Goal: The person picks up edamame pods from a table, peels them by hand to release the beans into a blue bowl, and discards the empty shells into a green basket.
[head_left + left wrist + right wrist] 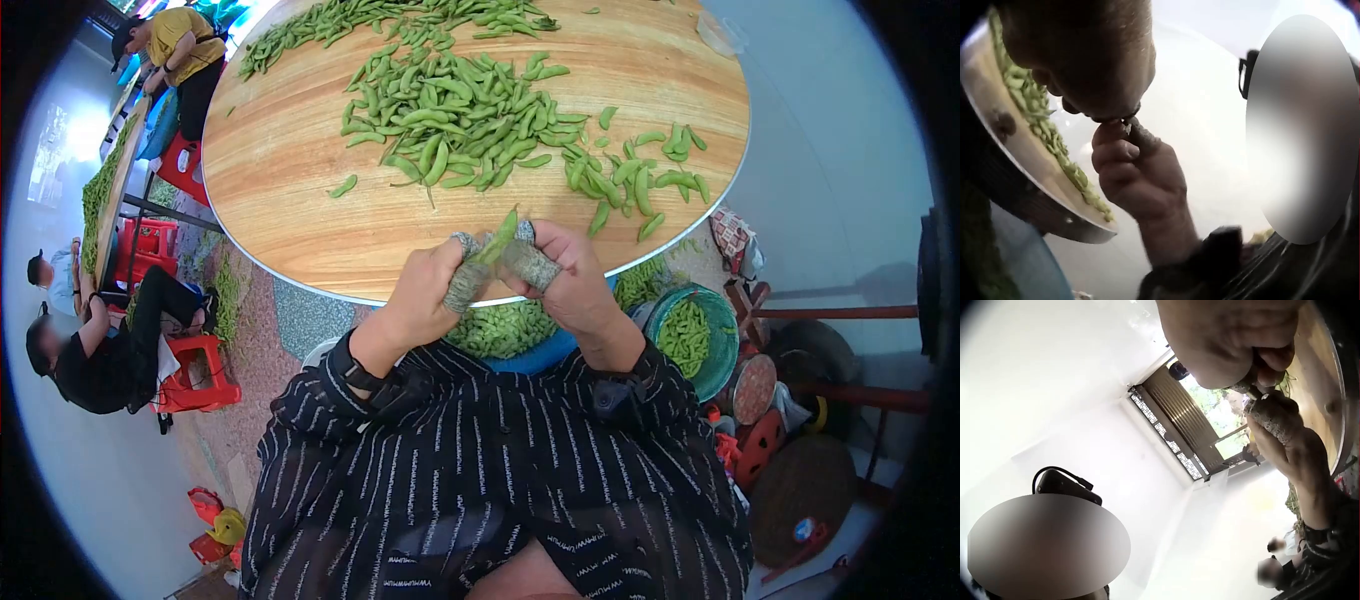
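Observation:
A green soybean pod (497,238) is held between both hands over the near edge of the round wooden table (300,235). My left hand (425,290) pinches it from the left, with wrapped fingertips. From the other side my right hand (575,272) grips its lower part, thumb and finger wrapped too; this hand is slightly blurred. In the left wrist view the fingertips of the right hand (1141,169) meet those of the left. The right wrist view shows the left hand (1294,447) against the right. A heap of soybean pods (450,110) lies ahead.
Smaller clusters of pods (630,180) lie at the table's right. Below the near edge sits a blue basin (540,358) of shelled beans. A green bucket (728,345) holds green pieces at right. Two people (185,45) (95,360) sit at another table on the left.

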Tool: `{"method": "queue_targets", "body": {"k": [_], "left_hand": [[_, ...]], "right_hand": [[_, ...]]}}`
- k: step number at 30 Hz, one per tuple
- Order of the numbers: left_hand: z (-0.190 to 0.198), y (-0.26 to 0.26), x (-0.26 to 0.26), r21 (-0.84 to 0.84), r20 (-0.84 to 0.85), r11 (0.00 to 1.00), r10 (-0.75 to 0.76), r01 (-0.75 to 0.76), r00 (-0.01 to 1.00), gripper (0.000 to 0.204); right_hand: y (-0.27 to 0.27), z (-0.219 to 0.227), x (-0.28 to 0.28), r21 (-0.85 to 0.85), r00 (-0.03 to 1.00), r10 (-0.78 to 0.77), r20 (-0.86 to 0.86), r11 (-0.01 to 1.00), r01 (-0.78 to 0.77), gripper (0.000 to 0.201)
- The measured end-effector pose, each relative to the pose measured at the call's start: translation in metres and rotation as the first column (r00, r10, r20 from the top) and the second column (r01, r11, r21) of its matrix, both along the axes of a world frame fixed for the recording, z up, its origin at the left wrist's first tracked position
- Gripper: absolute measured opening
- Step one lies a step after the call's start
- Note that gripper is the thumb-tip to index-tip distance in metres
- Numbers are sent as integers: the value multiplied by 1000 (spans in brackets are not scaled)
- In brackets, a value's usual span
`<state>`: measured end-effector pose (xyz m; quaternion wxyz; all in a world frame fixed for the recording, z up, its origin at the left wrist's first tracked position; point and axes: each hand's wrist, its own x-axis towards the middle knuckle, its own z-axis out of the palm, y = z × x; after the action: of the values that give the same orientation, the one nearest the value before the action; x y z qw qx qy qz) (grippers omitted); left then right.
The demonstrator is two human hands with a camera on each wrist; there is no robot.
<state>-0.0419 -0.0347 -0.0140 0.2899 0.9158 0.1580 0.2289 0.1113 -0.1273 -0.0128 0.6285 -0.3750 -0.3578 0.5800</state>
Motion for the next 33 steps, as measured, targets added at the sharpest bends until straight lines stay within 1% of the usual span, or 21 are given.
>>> {"method": "queue_targets", "body": {"k": [1, 2, 3, 5, 6, 8, 9, 10, 11, 12, 13, 14, 18, 20, 21, 23, 24, 27, 29, 31, 33], "left_hand": [[-2, -3, 1, -286, 112, 957, -14, 46, 994, 20], [-4, -5, 1, -540, 222, 833, 6, 118, 975, 17], [-7, -6, 0, -541, 222, 833, 8, 117, 975, 17], [-11, -8, -3, -802, 244, 565, 15, 193, 970, 14], [-14, -9, -3, -801, 244, 565, 12, 195, 970, 14], [-17, -9, -1, -946, 323, 5, 124, 325, 938, 16], [-12, -7, 0, -946, 324, 8, 123, 325, 938, 16], [-3, -5, 0, -842, 211, 517, 50, 155, 976, 19], [5, -4, 1, -472, 72, 881, 49, -9, 996, 21], [10, -4, 2, -474, 71, 881, 50, -10, 996, 21], [15, -5, 4, -108, 47, 991, 80, -74, 996, 22], [16, -6, 5, 274, 37, 954, 116, -122, 993, 24], [-4, -4, 3, 283, 125, 954, 67, -100, 990, 23], [-13, -4, 3, -114, 214, 993, 53, -29, 975, 19], [-21, -7, 3, -114, 214, 993, 55, -30, 975, 19], [-35, -12, 4, -645, 283, 764, 223, 13, 933, 18], [-31, -12, 3, -645, 283, 764, 224, 12, 933, 18], [-19, -12, 2, -759, 287, 639, 153, 127, 946, 28], [-19, -14, 6, -953, 242, 253, 313, 165, 918, 31], [-11, -18, 7, -971, 198, 198, 337, 136, 920, 31], [-10, -18, 6, -984, 153, 145, 359, 107, 921, 32]], "right_hand": [[0, -2, -1, -1, 1000, 1, 1, 1000, -1, 16], [1, -4, -3, 47, 1000, -18, 0, 999, 18, 14], [2, -6, -5, 94, 999, -36, -3, 995, 36, 13], [3, -10, -4, 149, 999, -40, 19, 988, 36, 12], [4, -12, -3, 205, 998, -48, 42, 978, 39, 12], [5, -15, 0, 178, 1000, -26, 4, 984, 25, 11], [6, -15, 1, 152, 999, 0, -35, 988, 6, 11], [5, -12, 1, 153, 999, 0, -35, 988, 6, 11], [2, -7, 0, 75, 999, -22, -49, 997, 25, 10], [0, -3, 0, -3, 997, -44, -62, 999, 43, 10], [-1, -2, -1, -4, 997, -43, -63, 999, 43, 10], [-1, -1, -2, -47, 998, -52, -37, 998, 51, 9], [-3, -2, -2, -72, 999, -42, 20, 996, 44, 8], [-4, -6, -4, -11, 997, -59, 51, 998, 60, 9], [-4, -8, -5, 52, 994, -74, 79, 996, 70, 10], [-3, -10, -4, 136, 979, -102, 177, 988, 79, 11], [-2, -10, -4, 221, 952, -140, 271, 972, 80, 12], [0, -10, -3, 234, 950, -134, 283, 970, 67, 12], [0, -15, 1, 239, 939, -124, 322, 970, 47, 13], [1, -18, 1, 240, 926, -114, 360, 970, 26, 13], [3, -18, 0, 138, 969, -92, 229, 988, 62, 13]]}}
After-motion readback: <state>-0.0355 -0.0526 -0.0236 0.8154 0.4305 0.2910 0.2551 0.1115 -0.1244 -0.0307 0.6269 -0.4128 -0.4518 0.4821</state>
